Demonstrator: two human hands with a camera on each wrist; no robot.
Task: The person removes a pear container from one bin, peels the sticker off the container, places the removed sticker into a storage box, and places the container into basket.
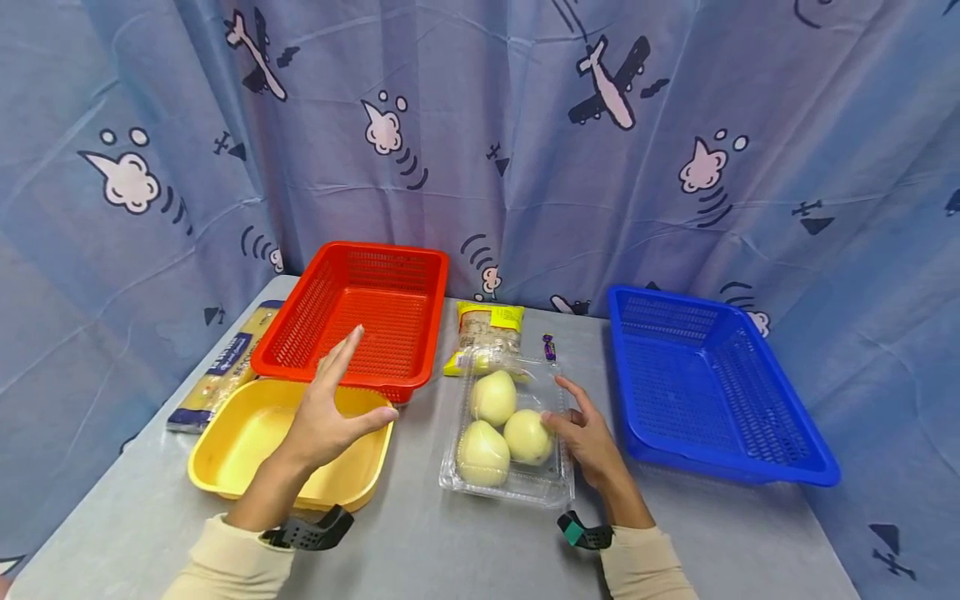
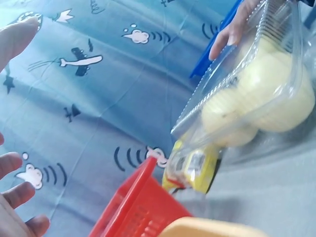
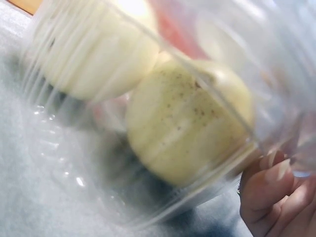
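Note:
A clear plastic clamshell box (image 1: 543, 479) holds several pale yellow, pear-like fruits (image 1: 483, 454). My right hand (image 1: 588, 437) grips the box at its right side, thumb over the edge. In the right wrist view, the curled fingers (image 3: 269, 190) sit at the rim beside a speckled fruit (image 3: 190, 121). The left hand (image 1: 326, 421) hovers above the yellow basin (image 1: 247, 442), holding nothing, its thumb and fingers spread wide apart. From the left wrist, the box (image 2: 237, 79) appears tilted, with the other hand at its far edge.
Behind the yellow basin stands a red basket (image 1: 382, 333), with a long printed package (image 1: 228, 367) to its left. A yellow snack bag (image 1: 487, 329) and a small purple-wrapped candy (image 1: 549, 347) lie behind the box. At right is a blue basket (image 1: 690, 392); a patterned curtain (image 1: 465, 150) hangs behind.

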